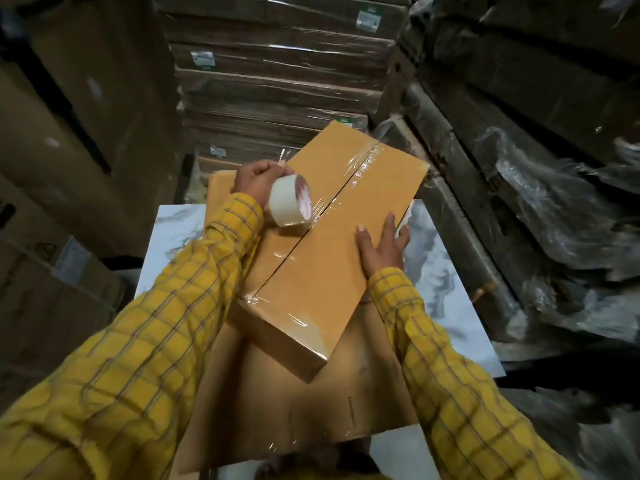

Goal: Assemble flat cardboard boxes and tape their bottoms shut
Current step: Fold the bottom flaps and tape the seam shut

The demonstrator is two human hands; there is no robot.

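Dim stacks of wrapped brown cartons [277, 81] fill the top of the frame. At centre, one white marbled tabletop [446, 306] carries a flat sheet of brown cardboard [277, 403], with one assembled tan cardboard box [332, 271] on it, clear tape along its seam. The right hand [381, 247] lies flat, fingers straight, on the box's right edge. The left hand [258, 180] grips one roll of clear tape [291, 204] against the seam.

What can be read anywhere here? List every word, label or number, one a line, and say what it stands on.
Nothing can be read for certain.
Red print on the tape roll core, held in the left hand: too blurred.
White and green labels on the stacked flat cartons: too small.
The box under the right hand: no print shows.
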